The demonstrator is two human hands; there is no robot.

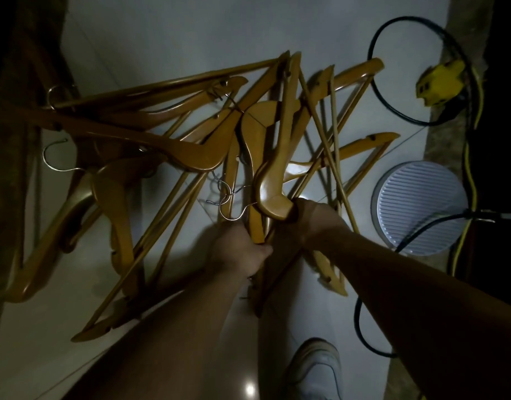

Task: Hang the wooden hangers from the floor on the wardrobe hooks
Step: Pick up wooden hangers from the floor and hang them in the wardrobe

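A dim room with a pale tiled floor (167, 39) lies below the camera, with a dark wardrobe edge or curtain at far left; the light is too poor to say which. A tangled heap of wooden hangers (167, 145) sprawls across the floor, arms and bars crossing, wire hooks (228, 197) pointing toward the near side. To the right sit a round white ribbed fan base (419, 209), black cables (393, 82) and a yellow plug adapter (439, 82). A white shoe (315, 368) shows near the bottom.

Both hands meet at the near edge of the heap. The left hand (237, 249) is clenched around the end of a hanger standing almost upright. The right hand (309, 215) is wrapped around the lower end of another hanger (277, 157), whose long axis runs away from the grip toward the far side, leaning slightly right. The rest of the pile lies mostly left of and beyond both grips, so the left hand is nearer the bulk of it. No wardrobe hooks are visible, so lifting comes first.
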